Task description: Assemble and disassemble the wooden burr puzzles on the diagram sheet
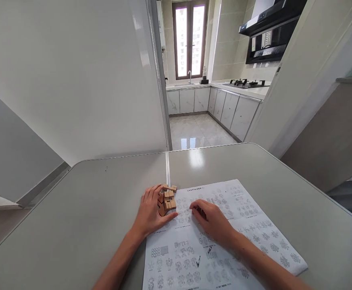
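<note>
A small cluster of notched wooden puzzle pieces [169, 200] sits at the upper left edge of a printed instruction sheet [224, 257]. My left hand [149, 211] curves around the left side of the pieces, its fingers stretched forward and the thumb spread out in front. It is open, and whether its fingertips touch the wood is hard to see. On the sheet rests my right hand [210, 217], to the right of the pieces, with its fingers curled inward and nothing visible in them. Small line drawings cover the sheet, partly hidden under my right forearm.
The sheet lies on a grey table [88, 209] with a seam [167, 169] running away from me. A white panel [103, 80] stands beyond the table's far left edge. Through the doorway are a kitchen counter [188, 85], a gas stove [245, 83] and a window [190, 40].
</note>
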